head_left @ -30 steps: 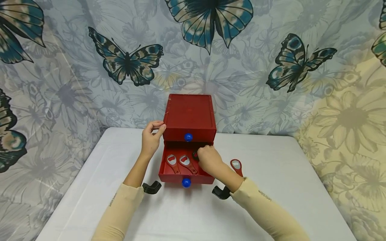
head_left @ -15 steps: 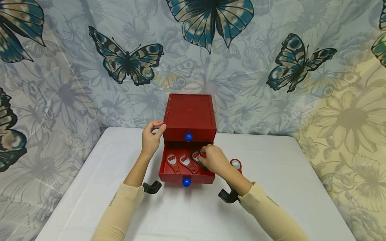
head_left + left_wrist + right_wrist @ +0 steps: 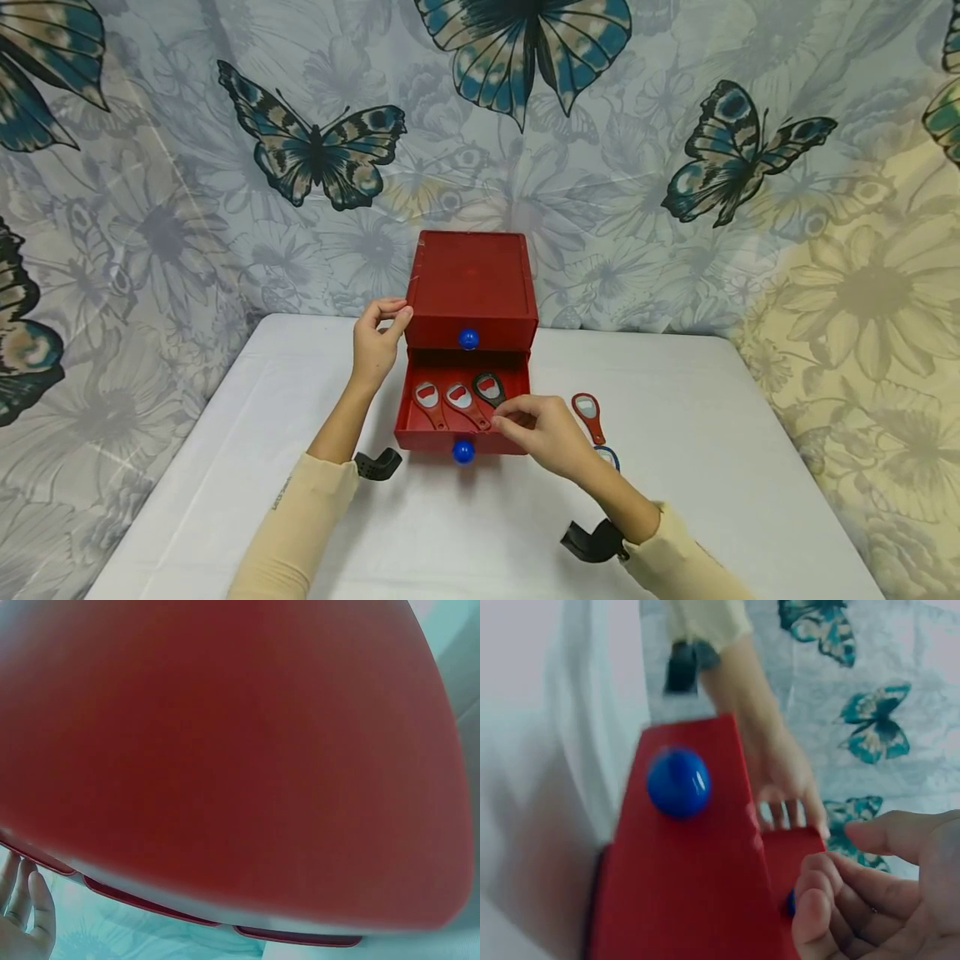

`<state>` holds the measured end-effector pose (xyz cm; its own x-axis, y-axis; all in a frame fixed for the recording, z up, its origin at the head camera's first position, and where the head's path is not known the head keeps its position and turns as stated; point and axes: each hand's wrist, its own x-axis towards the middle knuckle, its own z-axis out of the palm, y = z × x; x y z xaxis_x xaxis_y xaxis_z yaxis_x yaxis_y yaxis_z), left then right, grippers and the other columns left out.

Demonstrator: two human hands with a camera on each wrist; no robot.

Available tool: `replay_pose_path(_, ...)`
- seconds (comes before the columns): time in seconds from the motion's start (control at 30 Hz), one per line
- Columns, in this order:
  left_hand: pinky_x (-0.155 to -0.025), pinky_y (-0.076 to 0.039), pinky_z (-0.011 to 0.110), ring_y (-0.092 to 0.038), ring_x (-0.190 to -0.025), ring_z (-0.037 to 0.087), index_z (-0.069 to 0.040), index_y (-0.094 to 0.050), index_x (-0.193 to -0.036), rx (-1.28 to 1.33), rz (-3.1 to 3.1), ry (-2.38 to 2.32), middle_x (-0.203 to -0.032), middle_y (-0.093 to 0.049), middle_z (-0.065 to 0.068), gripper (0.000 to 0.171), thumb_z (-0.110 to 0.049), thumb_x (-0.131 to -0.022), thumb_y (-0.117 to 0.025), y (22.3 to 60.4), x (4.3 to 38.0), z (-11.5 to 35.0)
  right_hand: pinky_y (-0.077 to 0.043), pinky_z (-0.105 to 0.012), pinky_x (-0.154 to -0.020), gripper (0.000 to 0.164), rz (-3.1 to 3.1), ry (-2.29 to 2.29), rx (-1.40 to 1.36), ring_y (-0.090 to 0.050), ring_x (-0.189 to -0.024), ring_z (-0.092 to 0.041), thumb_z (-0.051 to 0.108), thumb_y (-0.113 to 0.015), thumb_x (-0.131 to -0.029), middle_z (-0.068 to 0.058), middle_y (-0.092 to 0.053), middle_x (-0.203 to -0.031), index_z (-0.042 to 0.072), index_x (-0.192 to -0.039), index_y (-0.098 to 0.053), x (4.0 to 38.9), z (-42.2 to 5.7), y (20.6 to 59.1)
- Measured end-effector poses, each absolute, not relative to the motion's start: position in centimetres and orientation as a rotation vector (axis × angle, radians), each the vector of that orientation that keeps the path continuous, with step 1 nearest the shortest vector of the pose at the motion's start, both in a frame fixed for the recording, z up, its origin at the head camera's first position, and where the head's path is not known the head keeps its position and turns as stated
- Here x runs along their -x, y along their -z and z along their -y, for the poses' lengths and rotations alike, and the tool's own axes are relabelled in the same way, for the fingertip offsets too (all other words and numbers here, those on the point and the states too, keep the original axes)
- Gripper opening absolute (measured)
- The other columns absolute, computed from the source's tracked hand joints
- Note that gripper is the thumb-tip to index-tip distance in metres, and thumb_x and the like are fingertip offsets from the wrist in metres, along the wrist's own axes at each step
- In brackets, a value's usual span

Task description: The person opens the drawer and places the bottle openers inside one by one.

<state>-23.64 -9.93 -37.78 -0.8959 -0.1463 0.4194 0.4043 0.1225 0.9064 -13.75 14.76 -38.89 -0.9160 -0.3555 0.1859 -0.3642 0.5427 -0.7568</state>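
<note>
Right hand (image 3: pixel 543 429) hangs over the near right corner of the open lower drawer (image 3: pixel 427 444), its fingers loosely bent, its thumb apart from them in the right wrist view, and nothing visible in its grasp. Left hand (image 3: pixel 375 346) touches the left side of the red cabinet (image 3: pixel 471 275) near its front edge, fingers extended with the tips against it rather than wrapped round anything.

Inside the drawer lie three bottle openers: a red opener (image 3: pixel 433 413) at the left, a second red opener (image 3: pixel 474 413) just beside it, and a dark opener (image 3: pixel 489 388) to the right and slightly farther back. The right hand hides the near end of the dark one's handle; whether they touch, I cannot tell. One blue knob (image 3: pixel 463 452) sits on the drawer's front, another knob (image 3: pixel 468 339) on the closed upper drawer (image 3: pixel 435 333).

On the white table (image 3: pixel 712 467), right of the cabinet, rests another red-handled opener (image 3: pixel 597 429), with a blue opener (image 3: pixel 613 457) nearer, partly hidden behind the right forearm. Both arms wear cream sleeves (image 3: pixel 307 517) and black wrist mounts (image 3: pixel 378 465). Butterfly-printed cloth (image 3: pixel 600 250) hangs behind.
</note>
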Motion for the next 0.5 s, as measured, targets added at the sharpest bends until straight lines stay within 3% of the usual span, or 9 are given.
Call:
replay_pose_path(0.33, -0.067, -0.047, 0.011, -0.055, -0.087, -0.004, 0.015, -0.060, -0.108, 0.253, 2.003, 1.821, -0.122, -0.058, 0.031, 0.025, -0.005, -0.093, -0.063, 37.8, 23.7, 10.0, -0.051, -0.022, -0.052, 0.014, 2.662, -1.626, -0.566, -0.055, -0.057, -0.002, 0.015, -0.067, -0.091, -0.006, -0.067, -0.068, 0.004, -0.086, -0.074, 10.6, -13.5, 43.1)
replay_pose_path(0.5, -0.067, -0.048, 0.009, -0.055, -0.087, -0.004, 0.014, -0.060, -0.109, 0.234, 2.010, 1.839, -0.124, -0.058, 0.029, 0.025, -0.005, -0.093, -0.063, 38.0, 23.8, 10.0, -0.051, -0.020, -0.052, 0.028, 2.762, -1.705, -0.399, -0.056, -0.057, -0.003, 0.024, -0.065, -0.094, -0.009, -0.068, -0.072, -0.002, -0.097, -0.073, 10.1, -11.9, 45.4)
